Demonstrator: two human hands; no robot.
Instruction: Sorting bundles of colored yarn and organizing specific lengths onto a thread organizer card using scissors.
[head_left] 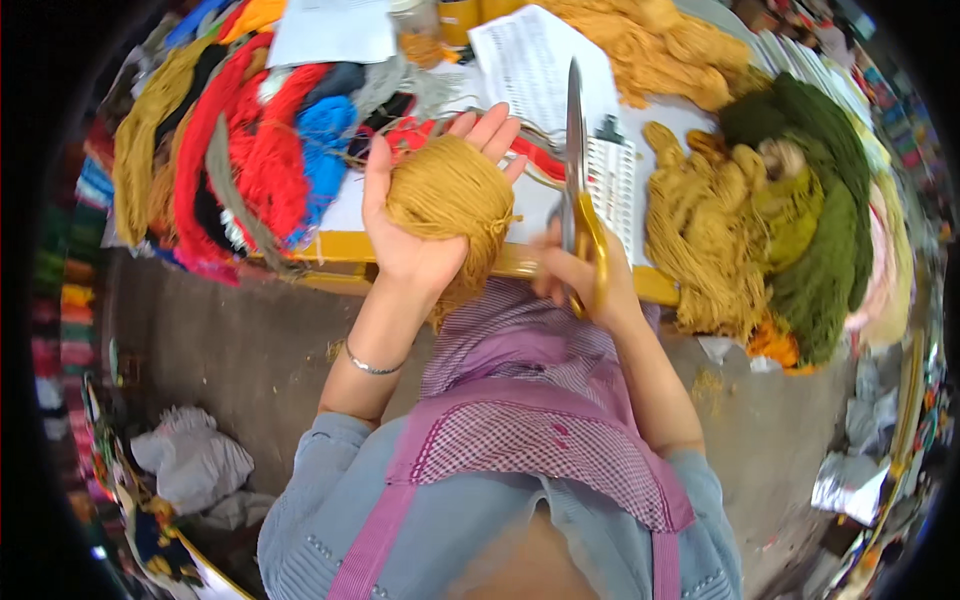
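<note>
Yarn bundle (450,188), mustard-gold, rests on your spread left grip (425,252) near the worktop's yellow front edge (345,245); your right grip (575,272) wraps gold-handled scissors (576,200), blades pointing away. Loose strands (462,288) trailing below could snag or get nicked should the scissors swing leftward.

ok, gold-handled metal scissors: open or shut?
The gold-handled metal scissors look shut, or nearly: the silver blades overlap and taper to a single tip beyond the right hand.

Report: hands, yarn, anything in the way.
Left hand open, mustard yarn bundle on palm. Right hand gripping gold-handled scissors, tips pointing forward. Nothing visible between right hand and bundle.
</note>
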